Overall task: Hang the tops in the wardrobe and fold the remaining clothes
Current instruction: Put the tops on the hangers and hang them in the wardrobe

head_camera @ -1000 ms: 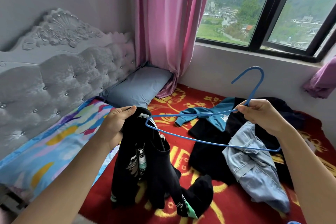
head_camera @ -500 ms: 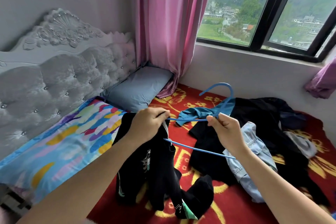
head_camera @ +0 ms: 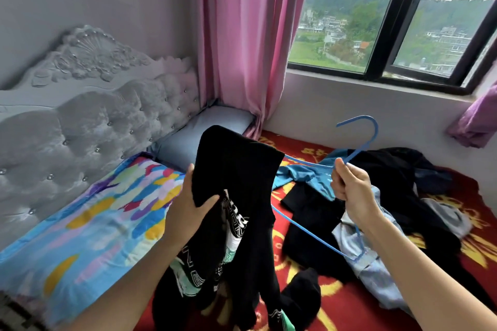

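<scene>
Hanging step. The left hand (head_camera: 188,209) pinches a black printed cotton top (head_camera: 236,166), held above the red patterned bedspread (head_camera: 347,306). The right hand (head_camera: 349,188) grips a thin blue wire hanger (head_camera: 374,132) at its neck (one arm apparently inside the garment). Next, probably, the second shoulder needs seating.

Two bare forearms show: the left forearm (head_camera: 129,285) at the lower left of the frame, the right forearm (head_camera: 430,271) at the lower right. No cloth covers either. The left hand (head_camera: 188,209) and right hand (head_camera: 352,188) are likewise bare.
</scene>
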A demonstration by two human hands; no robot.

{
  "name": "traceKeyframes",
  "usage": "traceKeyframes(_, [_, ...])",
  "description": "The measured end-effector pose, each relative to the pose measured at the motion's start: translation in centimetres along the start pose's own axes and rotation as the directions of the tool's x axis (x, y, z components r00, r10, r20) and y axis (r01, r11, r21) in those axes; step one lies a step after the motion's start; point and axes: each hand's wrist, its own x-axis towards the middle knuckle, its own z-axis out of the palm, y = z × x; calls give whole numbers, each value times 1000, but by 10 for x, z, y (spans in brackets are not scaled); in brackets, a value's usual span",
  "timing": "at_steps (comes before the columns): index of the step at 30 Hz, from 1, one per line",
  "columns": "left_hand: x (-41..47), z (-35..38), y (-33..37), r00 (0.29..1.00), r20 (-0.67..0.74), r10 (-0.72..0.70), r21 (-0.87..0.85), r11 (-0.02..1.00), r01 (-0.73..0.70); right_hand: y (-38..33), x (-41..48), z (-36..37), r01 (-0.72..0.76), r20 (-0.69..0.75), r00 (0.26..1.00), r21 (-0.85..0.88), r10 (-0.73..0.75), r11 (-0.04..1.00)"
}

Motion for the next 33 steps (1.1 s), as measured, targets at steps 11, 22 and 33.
traceKeyframes(11, [54,-72,46,917,-128,378,-32,923,-384,-8,16,-36,31,-83,996,34,-28,999])
traceKeyframes(22, [72,-77,129,795,114,596,-216,796,-565,-9,9,-27,127,-227,965,-17,-128,992])
traceKeyframes(33, [84,-33,104,624,231,746,347,536,-769,-1,21,-8,155,-186,964,-195,-192,968])
